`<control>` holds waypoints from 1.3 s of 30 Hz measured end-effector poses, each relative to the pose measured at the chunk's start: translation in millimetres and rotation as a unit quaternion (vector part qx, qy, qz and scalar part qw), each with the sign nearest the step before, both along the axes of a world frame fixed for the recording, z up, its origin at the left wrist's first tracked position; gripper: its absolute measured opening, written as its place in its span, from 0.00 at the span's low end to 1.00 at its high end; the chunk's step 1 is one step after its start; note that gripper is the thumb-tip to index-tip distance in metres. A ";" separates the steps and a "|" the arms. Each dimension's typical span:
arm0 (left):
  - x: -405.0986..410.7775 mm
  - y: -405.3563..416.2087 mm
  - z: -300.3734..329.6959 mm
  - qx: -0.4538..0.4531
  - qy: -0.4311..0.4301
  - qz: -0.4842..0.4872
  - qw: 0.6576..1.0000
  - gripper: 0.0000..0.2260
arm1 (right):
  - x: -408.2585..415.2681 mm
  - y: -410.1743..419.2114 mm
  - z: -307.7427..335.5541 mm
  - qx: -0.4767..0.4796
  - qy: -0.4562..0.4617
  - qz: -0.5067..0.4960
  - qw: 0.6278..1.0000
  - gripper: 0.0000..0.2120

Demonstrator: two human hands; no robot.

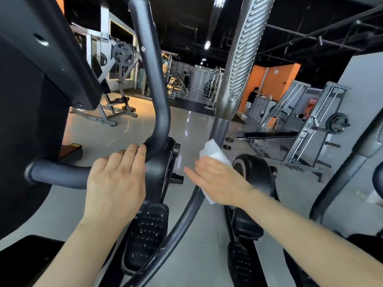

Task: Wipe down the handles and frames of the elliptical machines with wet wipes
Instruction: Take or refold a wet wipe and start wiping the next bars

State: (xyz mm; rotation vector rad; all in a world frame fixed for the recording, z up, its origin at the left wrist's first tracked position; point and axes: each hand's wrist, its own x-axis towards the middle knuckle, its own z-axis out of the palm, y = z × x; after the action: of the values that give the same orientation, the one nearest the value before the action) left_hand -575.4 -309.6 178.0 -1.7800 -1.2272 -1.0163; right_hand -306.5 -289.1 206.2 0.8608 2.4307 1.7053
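Dim hall, glaring floor (192, 121), fisheye-warped edges.

Both forearms are bare and enter from the bottom of the frame, going up toward the centre. The left hand (116, 183) is left of the centre, back of the hand toward the camera, with the fingers straight and close together. Its fingertips (136, 149) point up and touch a dark curved handle (153, 141). The right hand (217, 181) is right of the centre, also with its back toward the camera. It holds a white wipe (214, 154), which comes out above the fingers and below the palm. The thumb points left, to the middle of the frame.
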 end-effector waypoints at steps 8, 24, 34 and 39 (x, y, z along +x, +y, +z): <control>-2.7 0.8 -1.0 0.023 0.010 0.016 1.000 0.16 | 16.9 -13.4 84.4 0.063 -0.059 0.036 0.996 0.19; 0.6 3.2 -6.2 0.048 0.001 0.026 0.999 0.15 | -4.3 -5.1 -53.6 0.010 -0.053 -0.056 0.997 0.22; 7.7 5.2 -6.7 0.051 -0.033 0.035 0.998 0.14 | 0.8 23.2 62.1 0.201 0.046 0.032 0.978 0.23; 7.2 1.9 -6.0 0.033 -0.029 0.018 0.999 0.15 | 12.9 13.0 -20.2 0.132 0.025 -0.025 0.991 0.22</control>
State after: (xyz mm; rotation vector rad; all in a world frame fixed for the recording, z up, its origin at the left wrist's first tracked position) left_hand -568.1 -307.7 172.0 -1.6842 -1.2421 -1.0812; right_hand -293.6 -276.1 186.0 0.9935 2.2226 2.0420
